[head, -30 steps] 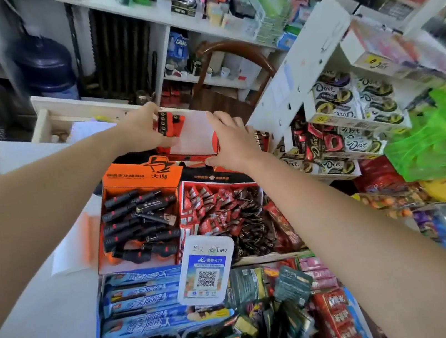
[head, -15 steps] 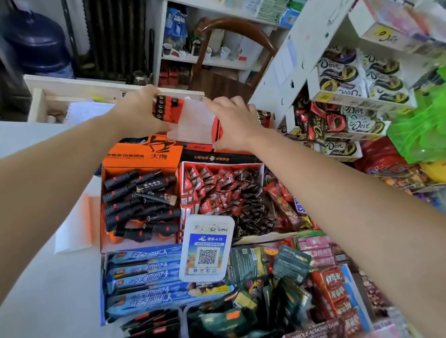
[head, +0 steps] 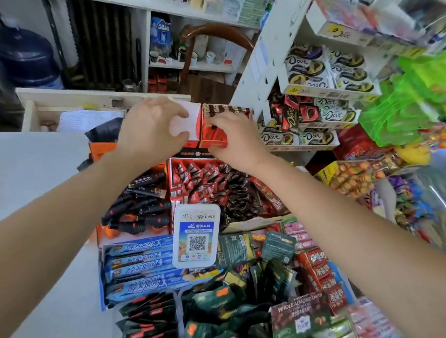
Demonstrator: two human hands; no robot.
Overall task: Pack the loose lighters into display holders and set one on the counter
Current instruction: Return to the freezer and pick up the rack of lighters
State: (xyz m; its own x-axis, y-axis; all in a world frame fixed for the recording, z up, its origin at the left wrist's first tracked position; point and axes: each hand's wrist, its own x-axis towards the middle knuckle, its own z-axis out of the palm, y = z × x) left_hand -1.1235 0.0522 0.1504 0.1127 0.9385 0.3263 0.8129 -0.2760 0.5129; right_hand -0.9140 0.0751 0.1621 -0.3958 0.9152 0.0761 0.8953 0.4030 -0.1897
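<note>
A red display holder [head: 214, 132] with a row of black-topped lighters [head: 225, 110] stands at the back of the counter display, just behind the red candy box [head: 202, 178]. My right hand [head: 236, 140] grips its front right corner. My left hand [head: 151, 130] holds the holder's white panel [head: 183, 121] from the left, thumb under and fingers over it. An orange box of black lighters [head: 138, 211] lies below my left forearm, partly hidden by it.
A white QR payment stand [head: 196, 236] leans in front of the candy box. Blue snack bars [head: 139, 265], dark packets and chocolate fill the near counter. A white rack of Dove chocolate [head: 321, 94] rises at right. The bare white countertop [head: 38, 285] lies at left.
Both hands have moved right and closer together with the holder. My left hand now covers most of the white panel, and the holder sits lower behind the candy box.
</note>
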